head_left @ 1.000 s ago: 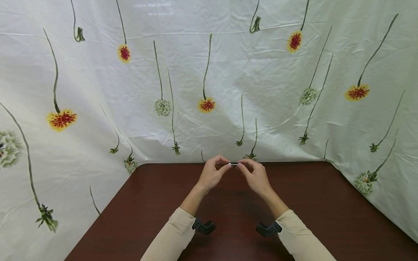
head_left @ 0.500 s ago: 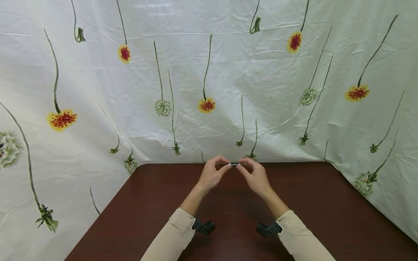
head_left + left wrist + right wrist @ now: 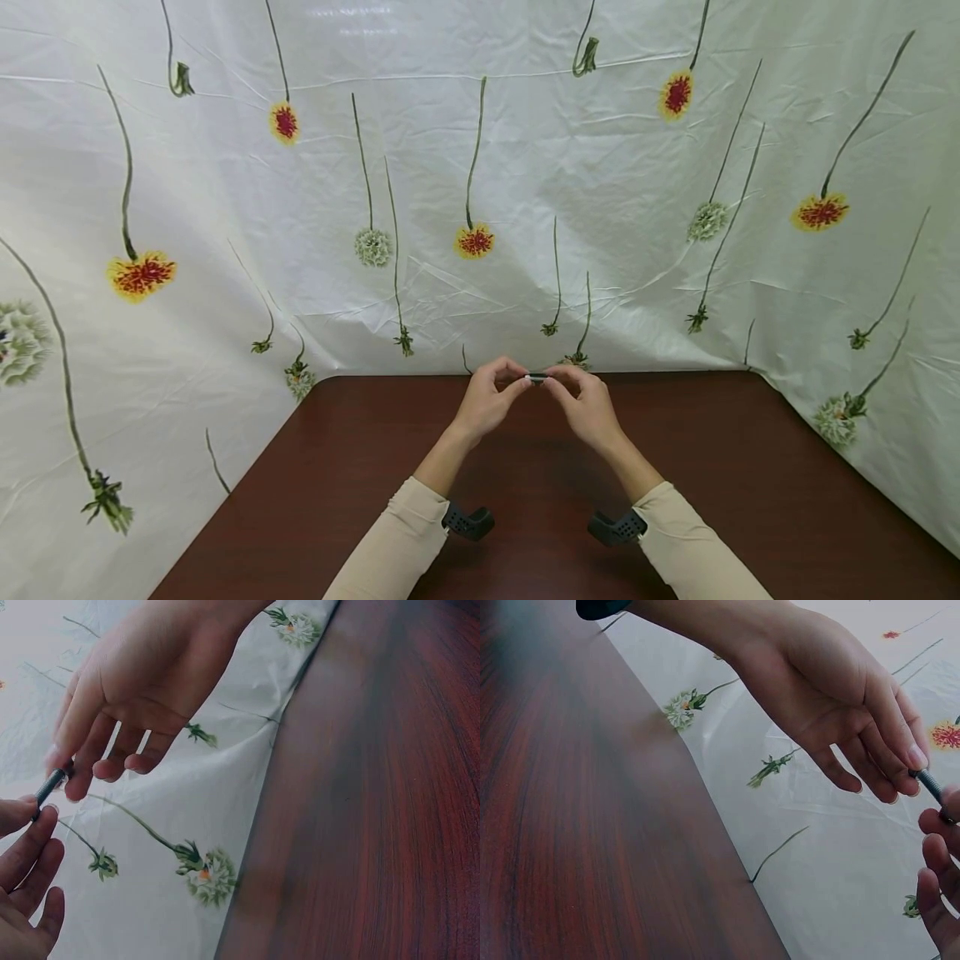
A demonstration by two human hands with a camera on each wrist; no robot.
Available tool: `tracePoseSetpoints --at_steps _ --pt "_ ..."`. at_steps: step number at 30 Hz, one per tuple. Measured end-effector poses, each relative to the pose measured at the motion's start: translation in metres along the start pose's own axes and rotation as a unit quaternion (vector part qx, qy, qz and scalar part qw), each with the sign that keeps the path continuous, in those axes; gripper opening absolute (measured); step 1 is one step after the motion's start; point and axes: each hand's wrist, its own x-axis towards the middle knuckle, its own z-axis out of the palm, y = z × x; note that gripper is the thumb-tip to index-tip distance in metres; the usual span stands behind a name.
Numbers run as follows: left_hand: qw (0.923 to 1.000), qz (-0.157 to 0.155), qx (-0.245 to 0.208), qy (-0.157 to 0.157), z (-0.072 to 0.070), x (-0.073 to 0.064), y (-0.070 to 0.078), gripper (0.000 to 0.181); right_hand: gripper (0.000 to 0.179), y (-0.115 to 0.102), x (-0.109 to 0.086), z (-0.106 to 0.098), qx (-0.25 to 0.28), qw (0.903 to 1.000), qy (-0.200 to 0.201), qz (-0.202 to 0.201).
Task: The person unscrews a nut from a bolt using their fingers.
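My left hand (image 3: 482,402) and right hand (image 3: 591,405) pinch the 2 ends of 1 slim, dark-grey, finely ridged rod (image 3: 931,785), seen against the far edge of the tabletop (image 3: 360,450); beyond hangs white, flower-printed cloth (image 3: 630,167).

Head looks forward; nearer wrist views share fingers (image 3: 88,757).

We count one left hand (image 3: 486,402) and one right hand (image 3: 591,408), two in all; one thin rod (image 3: 50,786); two beige sleeves (image 3: 390,537); two dark wrist devices (image 3: 468,522); one reddish-brown counter (image 3: 690,475); and, in the head view, five red-and-yellow flowers (image 3: 474,241) printed on the pale cloth (image 3: 615,167)
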Motion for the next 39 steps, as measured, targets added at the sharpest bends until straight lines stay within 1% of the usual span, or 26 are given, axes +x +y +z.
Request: tracePoseSetpoints --at_steps 2,4,7,11,13,14,17,19,22,24,27,31,35,39 --pt "1.0 0.0 0.0 0.0 0.0001 0.0002 -0.0003 0.008 0.017 0.0004 0.0002 -0.0002 0.004 1.0 -0.003 -0.004" --pt "1.0 0.003 0.001 0.001 0.0002 0.0 -0.0004 0.008 0.023 0.0001 -0.0003 -0.0006 0.006 1.0 -0.006 -0.005" --pt "1.0 0.005 -0.002 0.002 0.0001 0.0005 -0.0011 0.009 0.029 -0.001 -0.0009 -0.001 0.008 0.9999 -0.007 0.012" --pt "0.9999 0.008 -0.005 0.004 -0.0002 0.0004 -0.0017 0.009 0.02 -0.0015 -0.0005 -0.0015 0.007 0.9997 -0.005 0.025" --pt "0.9999 0.008 -0.005 0.003 -0.0005 0.0002 -0.0015 0.008 0.016 -0.0012 -0.0001 -0.0016 0.007 0.9998 -0.005 0.016" --pt "1.0 0.008 -0.005 0.003 -0.0006 0.0002 -0.0014 0.008 0.017 -0.0012 -0.0001 -0.0016 0.009 0.9999 -0.006 0.01" --pt "1.0 0.007 -0.002 0.0 -0.001 0.0001 -0.001 0.008 0.03 -0.0018 -0.0007 -0.0017 0.013 0.9999 -0.009 0.002" --pt "1.0 0.008 -0.001 0.0 -0.0009 0.0 -0.0006 0.008 0.034 -0.0023 -0.0012 -0.0015 0.015 0.9998 -0.01 0.007" --pt "1.0 0.01 0.001 0.001 -0.0007 0.0005 -0.001 0.009 0.027 -0.0027 -0.0011 -0.0013 0.013 0.9995 -0.011 0.029" --pt "1.0 0.01 0.0 0.002 -0.0007 0.0007 -0.0009 0.008 0.021 -0.003 -0.0006 -0.0011 0.007 0.9993 -0.008 0.036" --pt "1.0 0.007 -0.001 0.002 -0.0009 0.0007 -0.0005 0.008 0.015 -0.0021 0.0002 -0.0007 0.001 0.9997 -0.006 0.024" --pt "1.0 0.006 -0.003 0.002 -0.0012 0.0005 -0.0006 0.008 0.021 -0.0006 0.0005 0.0 -0.003 1.0 -0.004 -0.001" --pt "1.0 0.008 -0.002 0.0 -0.001 0.0004 -0.0011 0.01 0.022 -0.0015 -0.0003 0.0004 -0.006 1.0 0.004 0.004" --pt "1.0 0.007 -0.001 0.001 -0.0011 0.0002 -0.0003 0.009 0.016 -0.0024 -0.0005 0.0003 -0.006 0.9999 0.012 0.005"
